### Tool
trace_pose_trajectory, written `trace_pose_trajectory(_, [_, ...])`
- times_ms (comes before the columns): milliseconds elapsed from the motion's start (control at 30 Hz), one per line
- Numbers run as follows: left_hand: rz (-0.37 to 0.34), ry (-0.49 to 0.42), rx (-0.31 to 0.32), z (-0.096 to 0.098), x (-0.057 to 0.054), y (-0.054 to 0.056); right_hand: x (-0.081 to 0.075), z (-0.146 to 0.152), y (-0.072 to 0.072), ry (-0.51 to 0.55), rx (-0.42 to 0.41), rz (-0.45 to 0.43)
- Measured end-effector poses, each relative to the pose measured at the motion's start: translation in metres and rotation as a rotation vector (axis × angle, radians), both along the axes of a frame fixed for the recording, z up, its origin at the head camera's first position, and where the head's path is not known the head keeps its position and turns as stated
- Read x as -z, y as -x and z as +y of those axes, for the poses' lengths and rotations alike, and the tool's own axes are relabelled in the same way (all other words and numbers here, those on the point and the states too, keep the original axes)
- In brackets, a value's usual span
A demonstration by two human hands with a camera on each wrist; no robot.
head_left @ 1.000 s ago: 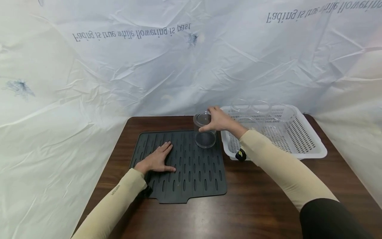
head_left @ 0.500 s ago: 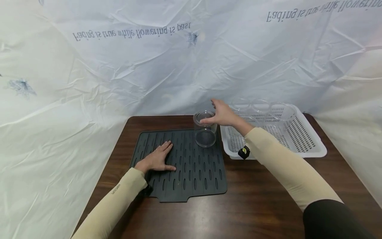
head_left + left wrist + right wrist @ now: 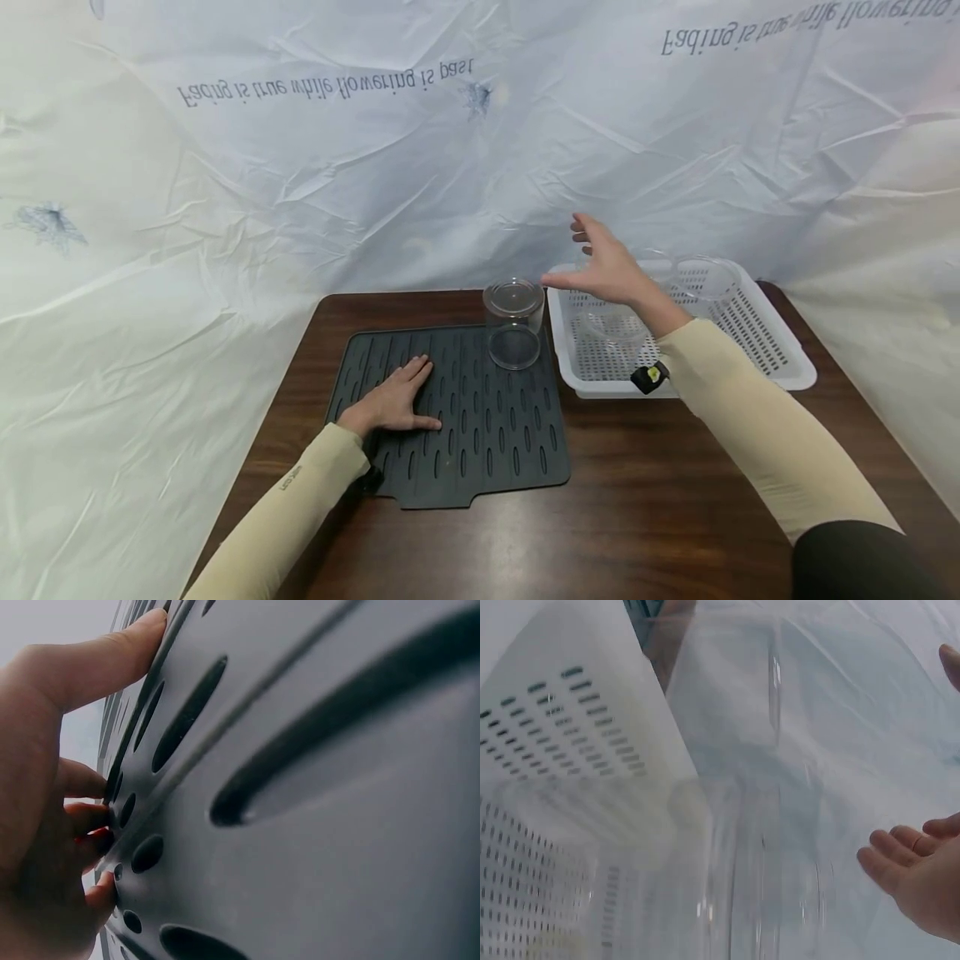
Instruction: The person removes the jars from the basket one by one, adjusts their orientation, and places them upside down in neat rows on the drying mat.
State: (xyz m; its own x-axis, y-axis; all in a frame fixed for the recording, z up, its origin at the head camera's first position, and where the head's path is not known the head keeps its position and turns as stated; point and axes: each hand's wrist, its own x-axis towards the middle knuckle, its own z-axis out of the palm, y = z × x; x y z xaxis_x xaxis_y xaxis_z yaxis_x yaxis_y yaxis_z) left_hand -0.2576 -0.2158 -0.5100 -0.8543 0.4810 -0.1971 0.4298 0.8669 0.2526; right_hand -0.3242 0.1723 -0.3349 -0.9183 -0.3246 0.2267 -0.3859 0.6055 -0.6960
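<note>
A clear round container (image 3: 514, 333) stands upright at the far right corner of the dark drying mat (image 3: 487, 454). My left hand (image 3: 390, 403) rests flat on the mat's left half, thumb spread; in the left wrist view its fingers (image 3: 97, 817) touch the slotted surface. Raised over the near left part of the white perforated basket (image 3: 783, 371), my right hand (image 3: 615, 268) has its fingers apart and nothing in it. Several clear round containers stand in the basket, one of them (image 3: 615, 329) below this hand, partly hidden by it. The right wrist view shows transparent walls (image 3: 742, 877) beside the hand (image 3: 922, 885).
The mat and basket sit side by side on a brown wooden table (image 3: 517, 554). White printed sheeting (image 3: 420, 192) hangs right behind the table's far edge. Another clear container (image 3: 705, 279) rises above the basket's rim at the back right.
My right hand has let go of the clear container on the mat and moved up and right, over the basket. The left hand has stayed in place.
</note>
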Motion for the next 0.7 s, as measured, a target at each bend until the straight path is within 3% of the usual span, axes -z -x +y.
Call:
trace_pose_trajectory(433, [-0.002, 0.017, 0.011, -0.004, 0.000, -0.001, 0.016, 0.042, -0.028, 0.082, 0.053, -0.017])
trace_pose_trajectory(700, [0.003, -0.001, 0.016, -0.003, 0.002, -0.002, 0.027, 0.060, -0.042, 0.084, 0.021, 0.016])
